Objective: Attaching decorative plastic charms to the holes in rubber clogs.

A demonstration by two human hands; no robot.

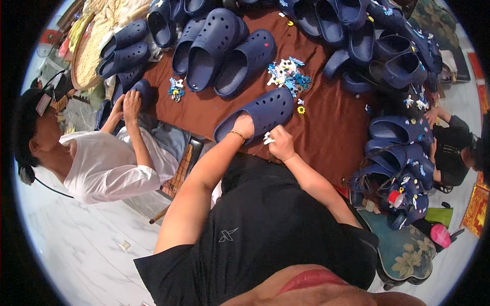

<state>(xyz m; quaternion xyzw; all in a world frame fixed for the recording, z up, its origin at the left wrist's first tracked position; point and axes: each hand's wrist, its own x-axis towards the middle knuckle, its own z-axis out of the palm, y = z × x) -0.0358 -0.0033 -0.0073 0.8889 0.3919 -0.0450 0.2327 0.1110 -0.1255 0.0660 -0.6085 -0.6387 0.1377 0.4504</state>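
A navy blue clog with holes in its upper (269,108) lies at the near edge of the brown-covered table. My left hand (244,125) reaches through its opening, the fingers hidden inside the toe. Beside the clog's near side, my right hand (282,144) is closed on a small white shoe charm (268,138). Just beyond the clog sits a pile of white and blue charms (286,73). A yellow sun-shaped charm (301,109) rests right of the toe. Further left is a smaller heap of blue and white charms (176,89).
Several navy clogs (212,46) stand behind on the brown cloth (326,137), with more clogs (352,41) piled at the far right. At left a person in white (109,158) handles a clog. Another person in black (451,153) sits at right beside charm-covered clogs (400,130).
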